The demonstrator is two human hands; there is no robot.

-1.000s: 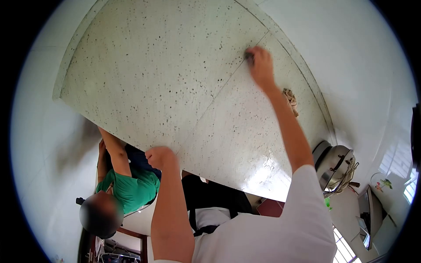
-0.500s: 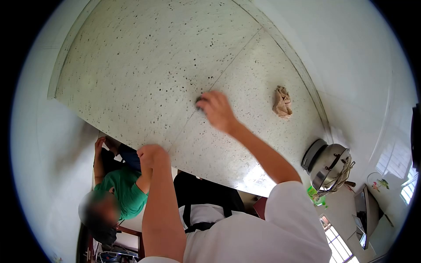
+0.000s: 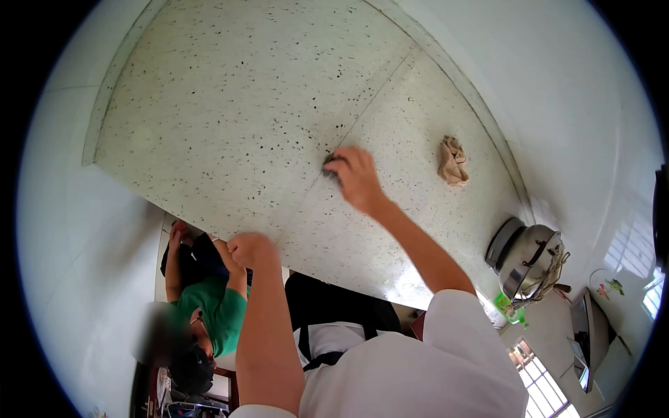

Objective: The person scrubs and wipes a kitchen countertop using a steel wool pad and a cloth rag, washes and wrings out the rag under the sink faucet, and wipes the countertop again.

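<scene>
Dark pad (image 3: 330, 169): on the speckled countertop (image 3: 223, 125), near the middle
Right hand (image 3: 358, 177): fingers curled closed over the dark pad
Left hand (image 3: 254, 249): fisted, by the near edge
Tan cloth (image 3: 453, 161): crumpled, well apart

A smooth, stone-like worktop (image 3: 230, 125) was marked by a glossy glare.
Pale reflections were carried by the smooth, shiny white wall (image 3: 578, 118). A bright metal sheen was shown by the pot (image 3: 524, 259), while the crumpled tan cloth (image 3: 453, 164) and the white shirt (image 3: 411, 376) were seen as matt fabric. The small dark pad (image 3: 329, 169) was blurred, its material left unclear.
</scene>
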